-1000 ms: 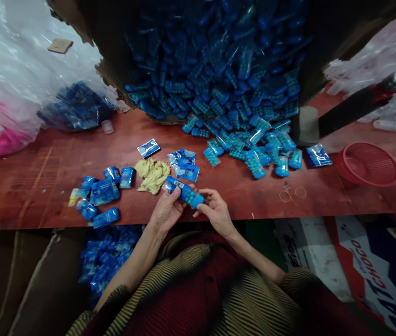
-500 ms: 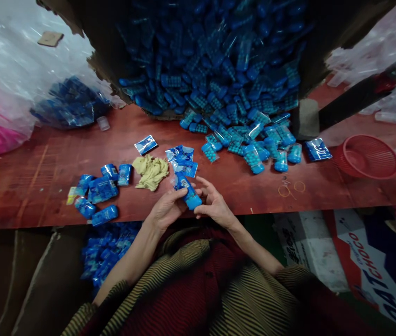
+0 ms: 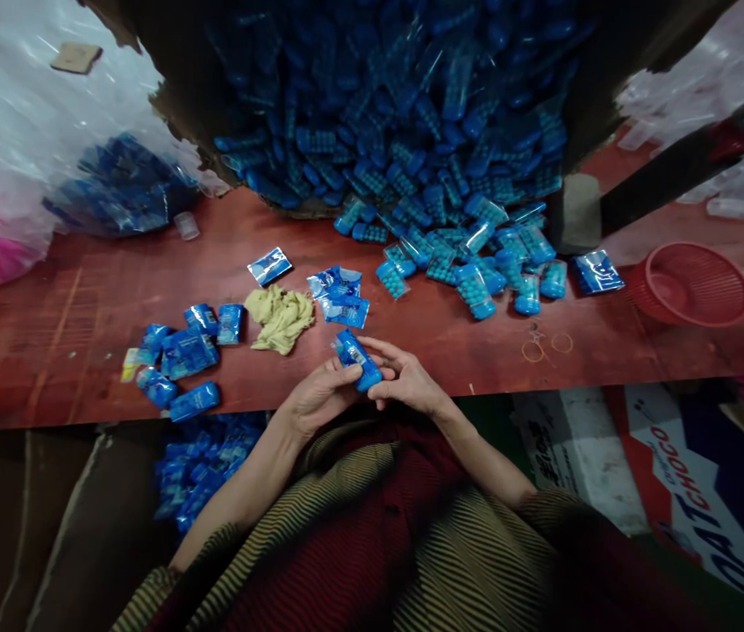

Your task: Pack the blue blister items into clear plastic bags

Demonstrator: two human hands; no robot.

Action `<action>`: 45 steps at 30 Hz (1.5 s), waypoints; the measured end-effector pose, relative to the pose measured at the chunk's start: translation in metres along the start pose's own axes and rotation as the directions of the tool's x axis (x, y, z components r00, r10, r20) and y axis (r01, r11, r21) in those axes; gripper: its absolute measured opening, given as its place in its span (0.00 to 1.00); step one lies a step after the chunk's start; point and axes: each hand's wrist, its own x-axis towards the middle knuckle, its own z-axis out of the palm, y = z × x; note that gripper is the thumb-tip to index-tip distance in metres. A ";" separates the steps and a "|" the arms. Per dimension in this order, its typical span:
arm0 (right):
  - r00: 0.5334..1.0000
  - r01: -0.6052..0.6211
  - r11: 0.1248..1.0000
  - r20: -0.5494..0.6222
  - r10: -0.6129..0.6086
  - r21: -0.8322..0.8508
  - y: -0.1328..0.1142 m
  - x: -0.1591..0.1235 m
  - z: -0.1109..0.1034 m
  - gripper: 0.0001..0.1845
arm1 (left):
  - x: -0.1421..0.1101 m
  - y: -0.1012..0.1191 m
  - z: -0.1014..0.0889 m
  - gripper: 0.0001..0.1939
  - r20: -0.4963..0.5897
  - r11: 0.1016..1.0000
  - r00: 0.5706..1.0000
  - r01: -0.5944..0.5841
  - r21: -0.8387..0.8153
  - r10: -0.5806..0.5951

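Note:
Both hands meet over the table's front edge around a small blue container in a printed sleeve (image 3: 359, 360). My left hand (image 3: 323, 392) grips it with the thumb on top. At its right side, my right hand (image 3: 408, 379) has its thumb and fingers closed on the lower end. Just beyond lie flat blue printed sleeves (image 3: 342, 298). A crumpled yellow cloth (image 3: 278, 318) is left of them, and further left sit several blue sleeved containers (image 3: 189, 353). Blue-capped clear containers with blue balls inside (image 3: 475, 291) lie loose at the right.
A torn cardboard box (image 3: 178, 88) spills many more containers onto the red table (image 3: 109, 298). Rightward are a stack of blue sleeves (image 3: 598, 272), a red plastic basket (image 3: 691, 285), rubber bands (image 3: 547, 345) and a dark cylindrical object (image 3: 668, 175). Clear bags (image 3: 3, 114) stand left.
The container has moved slightly toward me and right, away from the loose sleeves, with both hands still on it. The camera view has shifted slightly.

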 end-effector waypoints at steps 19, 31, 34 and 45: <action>0.984 0.028 0.999 -0.172 -0.034 -0.037 0.019 -0.005 0.005 0.34 | 0.003 -0.025 0.011 0.17 -0.100 0.988 0.984 -0.147 0.039 0.150; 0.999 -0.007 0.976 -0.050 -0.004 -0.218 0.015 0.009 -0.001 0.32 | -0.013 -0.002 -0.018 0.14 -0.446 0.900 0.846 -0.401 -0.169 0.293; 0.986 0.041 0.904 -0.130 -0.106 -0.426 0.010 0.016 -0.005 0.23 | -0.032 0.025 -0.042 0.24 -0.618 0.780 0.679 -0.604 -0.163 0.396; 0.962 0.146 0.007 0.140 -0.234 -0.989 0.015 0.128 0.060 0.30 | -0.028 0.027 -0.053 0.09 -0.588 0.679 0.378 -0.573 0.458 0.715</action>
